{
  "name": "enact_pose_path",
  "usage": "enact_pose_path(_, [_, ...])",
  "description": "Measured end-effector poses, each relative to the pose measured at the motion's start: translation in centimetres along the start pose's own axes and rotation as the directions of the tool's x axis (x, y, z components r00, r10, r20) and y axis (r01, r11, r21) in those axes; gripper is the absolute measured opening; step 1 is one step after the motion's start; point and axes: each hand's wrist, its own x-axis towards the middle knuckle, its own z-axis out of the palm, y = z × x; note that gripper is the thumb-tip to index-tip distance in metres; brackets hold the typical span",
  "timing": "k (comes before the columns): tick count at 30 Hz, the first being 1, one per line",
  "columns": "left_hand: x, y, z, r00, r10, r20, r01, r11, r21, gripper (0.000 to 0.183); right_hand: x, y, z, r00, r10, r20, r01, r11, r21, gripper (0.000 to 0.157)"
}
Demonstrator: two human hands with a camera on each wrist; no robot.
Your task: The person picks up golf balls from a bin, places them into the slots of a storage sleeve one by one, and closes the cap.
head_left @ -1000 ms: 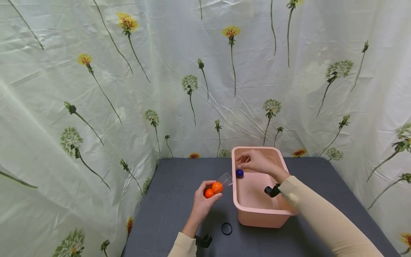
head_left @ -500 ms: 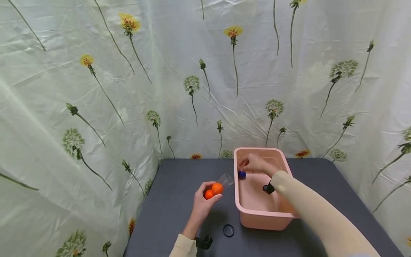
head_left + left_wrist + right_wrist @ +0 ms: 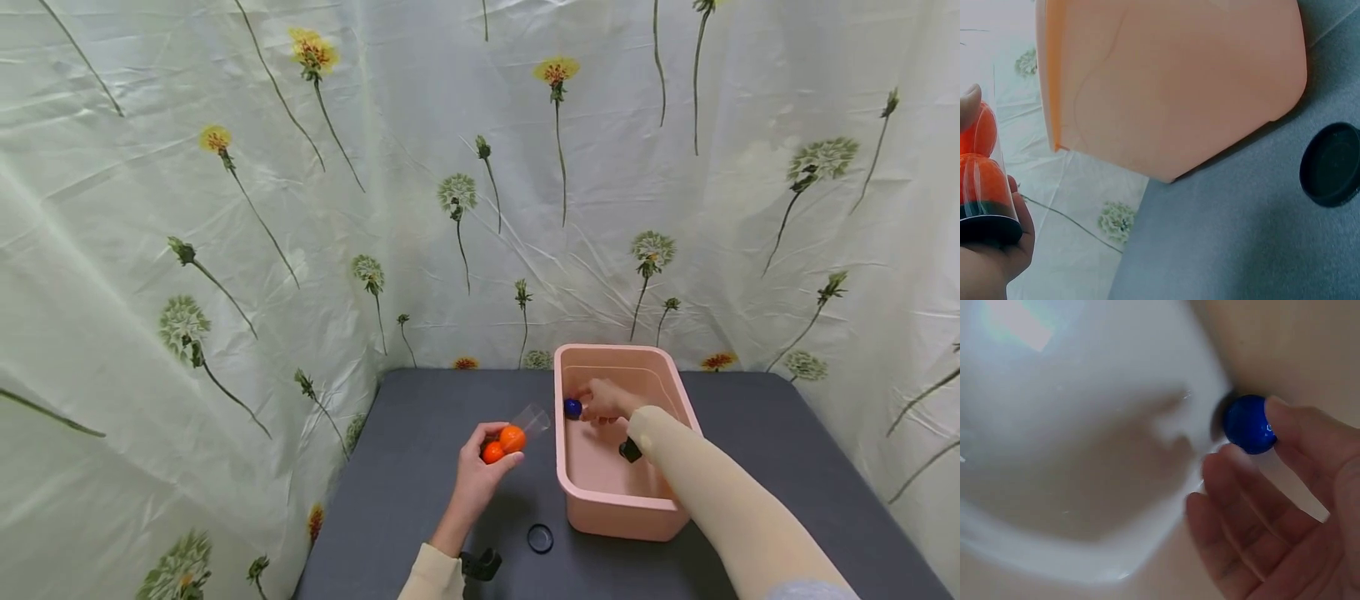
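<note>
My left hand (image 3: pixel 477 471) grips a clear plastic tube (image 3: pixel 535 419) that lies tilted, its bare end toward the bin. Inside it sit two orange balls (image 3: pixel 512 438); the left wrist view shows its black base (image 3: pixel 988 231) against the palm. Down inside the pink bin (image 3: pixel 622 501), my right hand (image 3: pixel 602 402) has thumb and index fingertip on a small blue ball (image 3: pixel 1245 425) by the bin's left wall. The other fingers of that hand spread below the ball in the right wrist view.
On the dark grey table (image 3: pixel 420 475), a round black lid (image 3: pixel 540 538) lies near the bin's front left corner. A flower-printed curtain (image 3: pixel 420 208) hangs behind the table and along its sides.
My right hand has lowered into the bin and its fingers have come to the blue ball. My left hand keeps hold of the tube. The whole head view has shifted slightly.
</note>
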Motion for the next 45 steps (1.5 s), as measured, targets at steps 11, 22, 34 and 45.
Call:
enact_pose_path(11, [0.2, -3.8, -0.4, 1.000, -0.001, -0.022, 0.001, 1.000, -0.003, 0.045, 0.2, 0.7, 0.7, 0.998, 0.028, 0.049, -0.028, 1.000, 0.009, 0.036])
enact_pose_path(22, [0.0, -3.9, -0.6, 1.000, 0.018, -0.011, -0.018, 0.999, -0.034, 0.044, -0.8, -0.1, 1.5, 0.969, 0.049, 0.242, -0.038, 0.998, -0.053, 0.024])
enact_pose_path(34, [0.1, -4.0, -0.5, 1.000, 0.014, -0.003, -0.014, 0.999, -0.037, 0.044, -1.0, -0.4, 2.3, 0.965, 0.025, 0.262, -0.009, 0.998, -0.061, 0.025])
enact_pose_path(45, [0.1, -4.2, -0.4, 1.000, 0.025, 0.009, -0.024, 0.999, -0.022, 0.044, -1.5, -0.7, 0.7, 0.982, -0.004, 0.188, 0.011, 0.999, -0.038, 0.021])
